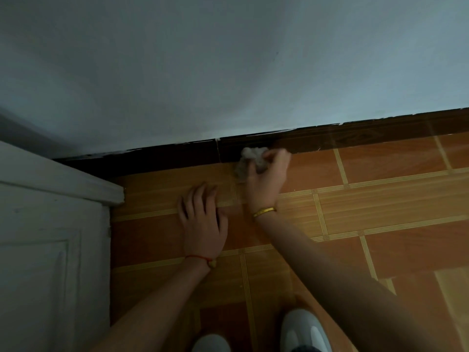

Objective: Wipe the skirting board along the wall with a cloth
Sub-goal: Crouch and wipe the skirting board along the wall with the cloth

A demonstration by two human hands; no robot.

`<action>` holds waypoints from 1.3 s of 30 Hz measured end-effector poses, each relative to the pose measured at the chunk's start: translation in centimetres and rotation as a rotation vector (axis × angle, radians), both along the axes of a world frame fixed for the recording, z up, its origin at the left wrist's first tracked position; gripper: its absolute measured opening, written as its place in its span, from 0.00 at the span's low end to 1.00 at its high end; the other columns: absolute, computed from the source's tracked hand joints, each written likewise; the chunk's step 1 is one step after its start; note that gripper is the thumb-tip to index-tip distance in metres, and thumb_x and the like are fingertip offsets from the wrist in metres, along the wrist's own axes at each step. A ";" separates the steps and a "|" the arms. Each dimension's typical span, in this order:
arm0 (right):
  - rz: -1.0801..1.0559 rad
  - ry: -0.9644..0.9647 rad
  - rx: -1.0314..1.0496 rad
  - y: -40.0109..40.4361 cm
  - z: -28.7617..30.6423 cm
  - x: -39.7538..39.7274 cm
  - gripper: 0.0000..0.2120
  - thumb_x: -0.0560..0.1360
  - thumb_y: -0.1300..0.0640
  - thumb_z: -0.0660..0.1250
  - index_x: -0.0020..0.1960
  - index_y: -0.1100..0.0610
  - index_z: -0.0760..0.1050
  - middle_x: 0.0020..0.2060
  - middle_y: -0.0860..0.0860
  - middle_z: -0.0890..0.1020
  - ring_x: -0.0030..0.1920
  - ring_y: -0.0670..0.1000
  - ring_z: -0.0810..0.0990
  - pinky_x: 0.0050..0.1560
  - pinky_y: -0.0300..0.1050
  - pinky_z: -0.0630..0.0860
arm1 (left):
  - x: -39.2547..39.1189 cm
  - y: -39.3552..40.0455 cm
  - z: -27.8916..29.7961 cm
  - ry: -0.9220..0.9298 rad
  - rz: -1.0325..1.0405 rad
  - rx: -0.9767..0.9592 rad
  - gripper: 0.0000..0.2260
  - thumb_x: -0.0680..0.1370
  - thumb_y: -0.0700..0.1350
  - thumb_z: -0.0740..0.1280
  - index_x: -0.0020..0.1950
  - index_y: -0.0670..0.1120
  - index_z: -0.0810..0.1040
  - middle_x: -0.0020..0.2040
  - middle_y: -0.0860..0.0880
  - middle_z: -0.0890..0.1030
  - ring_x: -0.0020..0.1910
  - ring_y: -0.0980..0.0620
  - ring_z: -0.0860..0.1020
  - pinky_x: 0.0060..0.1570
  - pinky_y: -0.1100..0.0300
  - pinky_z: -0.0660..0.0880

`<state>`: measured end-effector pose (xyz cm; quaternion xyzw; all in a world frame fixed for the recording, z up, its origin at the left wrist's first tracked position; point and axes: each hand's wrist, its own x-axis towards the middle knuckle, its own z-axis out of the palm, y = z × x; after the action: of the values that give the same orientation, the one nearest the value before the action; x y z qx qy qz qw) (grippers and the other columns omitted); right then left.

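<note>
There are no words, numbers, labels or signs to read anywhere here.

floor (396, 199): orange-brown tile | left hand (203, 219) flat on it | white shoes (304, 334) | white cabinet (50, 250) at left
</note>
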<state>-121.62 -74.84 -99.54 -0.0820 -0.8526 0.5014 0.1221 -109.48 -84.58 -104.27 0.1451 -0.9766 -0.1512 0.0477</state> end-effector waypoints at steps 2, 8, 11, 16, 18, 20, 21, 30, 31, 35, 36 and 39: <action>0.106 0.000 0.003 -2.3 -0.2 1.1 0.14 0.66 0.73 0.69 0.45 0.62 0.68 0.47 0.56 0.71 0.42 0.39 0.65 0.42 0.21 0.65 | 0.0 -0.1 -0.2 0.015 -0.018 -0.026 0.23 0.78 0.49 0.60 0.72 0.44 0.70 0.72 0.41 0.70 0.71 0.38 0.67 0.73 0.35 0.58; 0.271 0.047 -0.023 -4.0 0.1 1.6 0.13 0.66 0.72 0.70 0.45 0.62 0.69 0.46 0.54 0.71 0.41 0.40 0.66 0.40 0.23 0.65 | 0.1 -0.3 -0.6 0.006 -0.018 -0.057 0.24 0.79 0.51 0.61 0.73 0.43 0.66 0.71 0.40 0.70 0.72 0.38 0.66 0.73 0.35 0.59; 0.143 0.103 -0.037 -1.8 0.7 0.9 0.12 0.66 0.71 0.70 0.45 0.62 0.70 0.44 0.52 0.71 0.42 0.43 0.69 0.42 0.26 0.66 | 0.1 -0.3 -0.3 0.018 -0.024 -0.023 0.24 0.78 0.49 0.59 0.73 0.45 0.70 0.72 0.41 0.70 0.72 0.39 0.67 0.73 0.35 0.58; -0.279 0.152 -0.080 4.1 1.3 -1.7 0.10 0.68 0.66 0.69 0.46 0.60 0.71 0.44 0.54 0.75 0.44 0.51 0.75 0.48 0.47 0.76 | 0.1 -0.2 -0.1 -0.002 -0.016 0.012 0.23 0.78 0.49 0.57 0.72 0.46 0.71 0.72 0.42 0.70 0.72 0.39 0.66 0.74 0.36 0.56; -0.340 0.177 -0.094 5.1 1.8 -2.3 0.10 0.69 0.65 0.70 0.47 0.60 0.71 0.46 0.54 0.75 0.46 0.51 0.76 0.49 0.46 0.77 | 0.1 -0.2 -0.1 -0.009 -0.018 0.013 0.22 0.78 0.49 0.57 0.72 0.45 0.71 0.72 0.42 0.70 0.73 0.39 0.66 0.75 0.36 0.55; -0.290 0.212 -0.080 4.6 2.2 -2.2 0.10 0.68 0.67 0.70 0.47 0.62 0.70 0.46 0.55 0.74 0.47 0.52 0.76 0.50 0.46 0.76 | 0.0 -0.1 -0.1 -0.010 -0.014 0.010 0.23 0.78 0.49 0.57 0.72 0.45 0.72 0.71 0.42 0.71 0.72 0.39 0.67 0.74 0.35 0.56; -0.235 0.231 -0.077 3.7 2.4 -1.8 0.11 0.68 0.68 0.69 0.46 0.63 0.70 0.46 0.56 0.74 0.47 0.52 0.75 0.50 0.45 0.76 | 0.0 -0.1 -0.1 -0.007 -0.013 0.012 0.23 0.78 0.49 0.57 0.72 0.45 0.72 0.71 0.42 0.71 0.72 0.39 0.67 0.74 0.35 0.56; -0.092 0.225 -0.030 2.9 2.8 -1.4 0.10 0.65 0.70 0.69 0.43 0.62 0.71 0.43 0.54 0.74 0.43 0.48 0.73 0.45 0.34 0.70 | 0.1 -0.2 -0.2 0.005 -0.013 0.005 0.23 0.78 0.49 0.57 0.72 0.45 0.72 0.71 0.42 0.70 0.72 0.39 0.67 0.73 0.34 0.58; -0.176 0.215 -0.028 4.4 2.7 -2.1 0.09 0.66 0.69 0.69 0.43 0.62 0.72 0.44 0.55 0.75 0.43 0.49 0.73 0.45 0.38 0.72 | 0.1 -0.2 -0.2 0.000 -0.008 0.012 0.22 0.78 0.49 0.57 0.71 0.46 0.72 0.72 0.43 0.70 0.72 0.39 0.67 0.72 0.34 0.59; -0.356 0.203 -0.054 8.7 2.3 -4.2 0.08 0.68 0.66 0.68 0.45 0.63 0.72 0.46 0.56 0.76 0.44 0.48 0.76 0.49 0.40 0.76 | 0.1 -0.3 -0.2 -0.020 -0.014 0.014 0.23 0.78 0.49 0.56 0.72 0.46 0.71 0.72 0.43 0.70 0.72 0.39 0.66 0.73 0.34 0.57; -0.361 0.206 -0.059 8.9 2.3 -4.3 0.08 0.68 0.66 0.68 0.45 0.63 0.72 0.46 0.57 0.76 0.45 0.48 0.76 0.49 0.37 0.76 | 0.1 -0.3 -0.2 -0.023 -0.015 0.012 0.23 0.79 0.49 0.56 0.72 0.45 0.71 0.72 0.42 0.70 0.72 0.39 0.66 0.74 0.35 0.57; -0.300 0.220 -0.052 7.4 2.1 -3.6 0.08 0.68 0.68 0.68 0.44 0.63 0.70 0.45 0.57 0.75 0.45 0.51 0.75 0.48 0.36 0.73 | 0.1 -0.2 -0.1 -0.032 -0.014 0.007 0.23 0.79 0.50 0.55 0.72 0.46 0.71 0.72 0.43 0.70 0.73 0.39 0.66 0.74 0.35 0.57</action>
<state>-125.27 -67.42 -97.40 -0.1560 -0.7990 0.5055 0.2860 -109.36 -84.75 -104.42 0.1410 -0.9777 -0.1525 0.0304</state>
